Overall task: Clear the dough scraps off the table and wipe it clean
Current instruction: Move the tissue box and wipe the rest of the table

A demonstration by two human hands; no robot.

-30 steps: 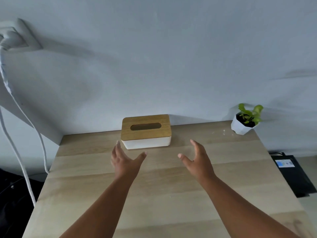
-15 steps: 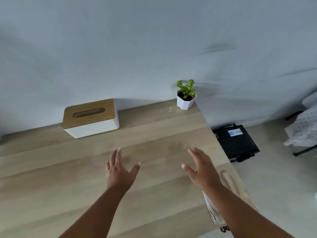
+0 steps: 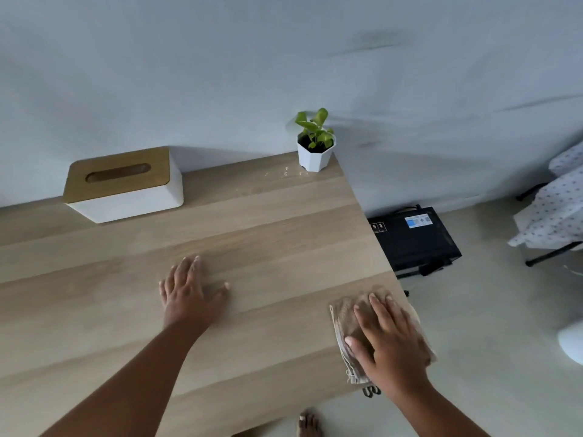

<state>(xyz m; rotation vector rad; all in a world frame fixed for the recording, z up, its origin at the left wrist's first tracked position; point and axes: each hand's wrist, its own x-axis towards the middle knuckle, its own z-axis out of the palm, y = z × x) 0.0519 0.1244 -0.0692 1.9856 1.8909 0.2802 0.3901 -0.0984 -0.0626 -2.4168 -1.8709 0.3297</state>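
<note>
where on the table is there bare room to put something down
Bare wood lies between the left hand and the tissue box, and between both hands. The right edge is taken: the right hand rests on a folded cloth. Droplets sit beside the potted plant.

The person's left hand (image 3: 189, 294) is lying flat, palm down, its fingers straight and slightly spread, the thumb pointing out toward the right. The left forearm is stretching in from the lower left corner. The right hand (image 3: 386, 339) is pressing down flat as well, its fingers extended forward and close together, the thumb angling out to the left. The right forearm is entering from the bottom right. The two hands are sitting well apart, both arms bare.
</note>
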